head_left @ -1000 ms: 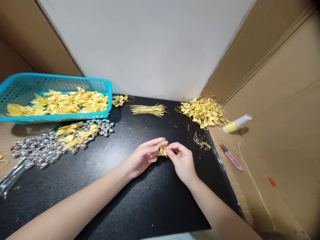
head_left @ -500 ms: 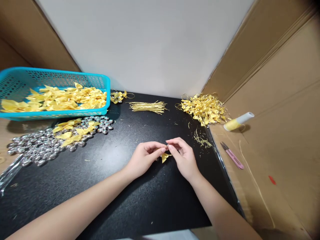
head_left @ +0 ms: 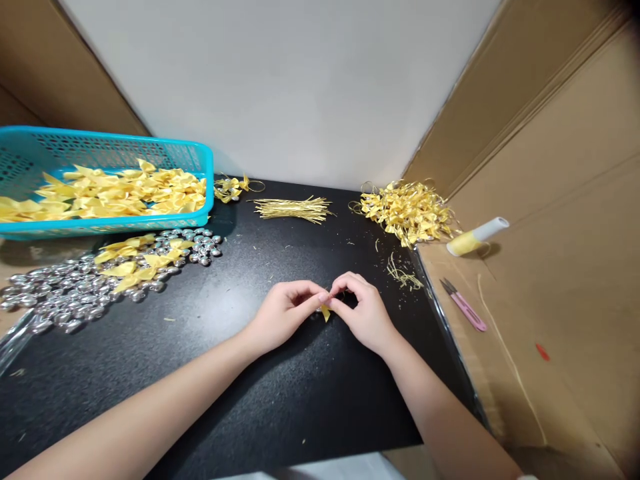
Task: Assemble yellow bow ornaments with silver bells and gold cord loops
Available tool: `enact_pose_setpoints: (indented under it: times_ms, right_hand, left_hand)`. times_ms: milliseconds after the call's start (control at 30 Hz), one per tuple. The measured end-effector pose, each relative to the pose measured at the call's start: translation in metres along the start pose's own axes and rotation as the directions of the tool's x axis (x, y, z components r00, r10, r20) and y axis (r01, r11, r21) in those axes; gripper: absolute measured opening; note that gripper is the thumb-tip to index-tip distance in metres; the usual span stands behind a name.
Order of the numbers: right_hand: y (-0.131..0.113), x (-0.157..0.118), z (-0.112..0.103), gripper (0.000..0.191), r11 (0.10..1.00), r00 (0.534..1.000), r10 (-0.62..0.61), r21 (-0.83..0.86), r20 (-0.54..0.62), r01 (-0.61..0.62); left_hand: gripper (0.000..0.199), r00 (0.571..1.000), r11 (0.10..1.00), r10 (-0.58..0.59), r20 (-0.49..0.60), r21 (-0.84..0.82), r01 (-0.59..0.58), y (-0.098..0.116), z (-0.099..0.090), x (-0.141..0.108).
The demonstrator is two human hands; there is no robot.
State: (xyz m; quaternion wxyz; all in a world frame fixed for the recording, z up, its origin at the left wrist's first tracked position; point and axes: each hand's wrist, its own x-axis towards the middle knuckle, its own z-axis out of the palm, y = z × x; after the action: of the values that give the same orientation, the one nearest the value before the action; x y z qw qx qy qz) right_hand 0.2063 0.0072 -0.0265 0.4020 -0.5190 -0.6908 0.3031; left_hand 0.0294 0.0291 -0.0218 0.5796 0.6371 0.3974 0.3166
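Observation:
Over the middle of the black tabletop, the fingertips of my left hand (head_left: 290,313) and my right hand (head_left: 364,312) meet in a pinch. A small yellow ribbon bow (head_left: 325,313) pokes out just below them, with a bit of silver beside it. Both hands are closed on this little piece; my fingers hide most of it, and any cord on it is too small to make out. Beyond the hands lies a bundle of cut gold cords (head_left: 293,209). Short cord scraps (head_left: 404,273) are scattered to the right of my right hand.
A blue basket (head_left: 105,225) of yellow bows stands at the left. Silver beads (head_left: 75,293) spread in front, some bows on them. Finished-looking bows with loops (head_left: 407,212) are heaped back right. Pink thread snips (head_left: 467,312) and a tube (head_left: 477,237) lie on the cardboard at right.
My fingertips have come closer together, and less of the bow shows below them. The whole view has shifted slightly, so the basket and beads sit a little further left.

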Motion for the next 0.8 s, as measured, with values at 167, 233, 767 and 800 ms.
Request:
enact_pose_setpoints:
  times_ms: [167,233,767,800]
  right_hand:
    - [0.000,0.001,-0.001,0.017,0.999,0.999,-0.031,-0.043,0.030,0.032]
    - [0.001,0.001,-0.001,0.017,0.998,0.999,-0.033,-0.047,0.031,0.034]
    - [0.000,0.000,0.000,0.015,0.998,1.000,-0.002,-0.065,0.006,0.003]
    - [0.001,0.000,0.000,0.015,0.998,1.000,-0.006,-0.066,0.005,0.006]
  left_hand:
    - [0.023,0.998,0.982,0.068,0.003,0.175,-0.067,-0.002,-0.007,0.002]
    - [0.023,0.996,0.971,0.082,0.024,0.224,-0.086,-0.003,-0.010,0.003]
    - [0.032,0.993,0.983,-0.026,-0.114,0.176,0.046,-0.006,-0.010,0.003]
    - [0.032,0.992,0.985,-0.016,-0.124,0.169,0.037,-0.005,-0.010,0.003]
